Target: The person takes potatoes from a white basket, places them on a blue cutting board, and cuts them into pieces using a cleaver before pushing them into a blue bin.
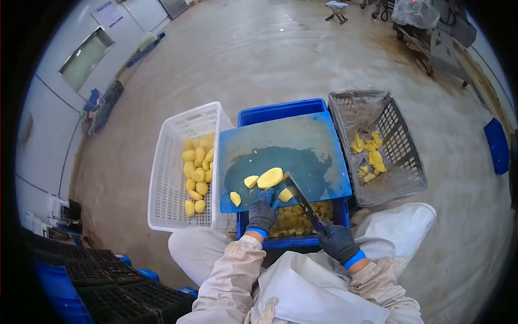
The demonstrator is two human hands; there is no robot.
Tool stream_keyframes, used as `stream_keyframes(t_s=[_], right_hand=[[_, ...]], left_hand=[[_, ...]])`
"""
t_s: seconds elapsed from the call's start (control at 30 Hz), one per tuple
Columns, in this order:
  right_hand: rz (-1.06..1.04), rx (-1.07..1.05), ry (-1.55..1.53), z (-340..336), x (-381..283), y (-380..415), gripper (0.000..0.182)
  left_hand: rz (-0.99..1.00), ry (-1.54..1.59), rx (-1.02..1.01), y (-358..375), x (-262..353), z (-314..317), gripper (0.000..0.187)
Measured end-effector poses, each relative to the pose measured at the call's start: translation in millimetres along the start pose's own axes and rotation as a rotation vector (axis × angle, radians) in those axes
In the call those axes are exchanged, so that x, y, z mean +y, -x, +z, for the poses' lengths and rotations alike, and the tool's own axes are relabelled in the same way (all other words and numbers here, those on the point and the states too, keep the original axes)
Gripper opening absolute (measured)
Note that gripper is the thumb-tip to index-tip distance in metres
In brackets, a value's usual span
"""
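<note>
My right hand (339, 243), in a dark glove with a blue cuff band, is closed around the handle of a knife (304, 202). Its blade points up and left over the blue cutting board (237, 141), the tip close beside a large peeled potato piece (270, 177). My left hand (262, 211), gloved too, has its bent fingertips right at the lower edge of that piece. Smaller potato pieces (251, 181) lie around it: one to the left, another lower left (235, 198), and one (285, 195) between the left fingers and the blade.
Left of the board, a white crate (157, 186) holds whole peeled potatoes (197, 167). Beneath the board, a blue bin (243, 222) contains cut potato chunks (294, 220). On the right, a grey lined crate (407, 186) has potato pieces (373, 154) in it. Black crates (116, 302) stand lower left.
</note>
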State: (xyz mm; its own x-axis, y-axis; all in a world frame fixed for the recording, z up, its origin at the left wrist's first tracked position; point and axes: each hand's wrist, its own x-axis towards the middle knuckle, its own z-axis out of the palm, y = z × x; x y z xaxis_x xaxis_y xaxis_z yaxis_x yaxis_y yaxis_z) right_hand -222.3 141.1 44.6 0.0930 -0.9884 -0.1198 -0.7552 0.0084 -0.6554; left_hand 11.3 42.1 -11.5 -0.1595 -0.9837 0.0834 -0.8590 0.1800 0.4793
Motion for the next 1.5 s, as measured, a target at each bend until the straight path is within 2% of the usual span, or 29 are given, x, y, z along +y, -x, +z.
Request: stream_keyframes(t_s=[0.03,0.1,0.2,0.33,0.47,0.57,0.63,0.7,0.73,0.8,0.83,0.87,0.93,0.97,1.0,1.03,1.1,1.2,1.27,1.3,1.4,1.47,1.5], right_hand=[[-0.028,-0.026,0.094,2.1,-2.4,-0.2,0.018],[-0.049,-0.027,0.150,-1.6,-11.3,0.0,0.017],[-0.104,-0.022,0.257,-8.9,-20.5,-2.9,0.016],[-0.182,-0.033,0.417,-17.0,-16.4,-10.7,0.015],[-0.099,-0.174,0.530,-7.2,-11.3,-19.0,0.014],[-0.129,-0.141,0.475,4.9,-4.8,-17.5,0.014],[-0.068,-0.108,0.365,-2.4,-9.4,-15.7,0.015],[-0.060,-0.026,0.263,-19.1,-17.0,-0.3,0.017],[-0.050,0.051,0.159,-23.4,-16.5,8.1,0.018],[-0.043,0.093,0.127,-21.5,-2.3,12.5,0.014],[-0.015,0.134,0.014,-23.4,-0.3,12.7,0.014],[0.013,0.175,-0.098,-25.5,-1.0,11.7,0.013],[0.072,0.193,-0.181,-29.2,-4.0,8.2,0.012],[0.033,0.234,-0.199,-29.0,-1.9,7.7,0.013],[-0.003,0.275,-0.217,-28.2,1.2,8.8,0.013],[0.072,0.262,-0.309,-23.1,6.9,9.1,0.013],[0.125,0.232,-0.375,-24.0,7.7,10.6,0.013],[0.181,0.205,-0.469,-21.6,2.7,7.6,0.013],[0.194,0.213,-0.502,-14.8,6.3,4.7,0.013],[0.168,0.202,-0.484,-9.8,9.8,4.1,0.014],[0.138,0.177,-0.426,-8.6,10.0,6.9,0.014],[0.125,0.159,-0.391,-15.5,-5.2,4.6,0.015],[0.133,0.106,-0.406,-22.9,-19.1,4.4,0.015]], left_hand=[[-0.001,0.006,0.002,0.6,0.9,-2.2,0.044],[-0.037,0.089,-0.046,-1.3,5.3,-5.9,0.029],[0.021,0.058,-0.052,-3.1,3.5,-3.5,0.029],[-0.006,0.077,0.017,-4.9,-2.2,12.7,0.028],[-0.014,0.025,0.021,-2.6,2.1,11.8,0.029],[-0.069,-0.015,-0.062,-6.2,7.4,7.9,0.033],[-0.082,-0.072,-0.122,-11.2,11.4,2.8,0.035],[0.054,-0.054,-0.040,-7.6,15.7,1.6,0.040],[0.049,-0.054,-0.042,-6.4,17.8,4.9,0.040],[0.238,-0.148,-0.027,-8.7,19.8,12.9,0.042],[0.197,-0.116,-0.114,-10.9,24.2,17.3,0.043],[0.194,-0.125,-0.109,-6.8,25.7,19.2,0.043],[0.412,0.008,-0.402,3.4,40.8,2.3,0.039],[0.392,0.066,-0.366,5.8,40.6,-2.2,0.036],[0.308,-0.129,-0.314,-0.3,39.0,-14.7,0.039],[0.224,-0.321,-0.264,-9.6,33.1,-28.9,0.041],[-0.003,0.011,0.237,-21.8,-7.3,-39.4,0.046],[0.093,-0.182,0.256,-43.1,-60.2,-32.7,0.048],[0.059,-0.251,-0.105,-52.5,-69.1,-32.6,0.046],[0.065,-0.251,-0.105,-57.8,-74.5,-30.7,0.046],[-0.033,-0.132,-0.081,-62.4,-83.6,-20.7,0.038],[-0.254,-0.074,-0.142,-55.7,-86.0,-15.6,0.026],[-0.261,-0.078,-0.143,-47.6,-84.4,-12.7,0.026]])
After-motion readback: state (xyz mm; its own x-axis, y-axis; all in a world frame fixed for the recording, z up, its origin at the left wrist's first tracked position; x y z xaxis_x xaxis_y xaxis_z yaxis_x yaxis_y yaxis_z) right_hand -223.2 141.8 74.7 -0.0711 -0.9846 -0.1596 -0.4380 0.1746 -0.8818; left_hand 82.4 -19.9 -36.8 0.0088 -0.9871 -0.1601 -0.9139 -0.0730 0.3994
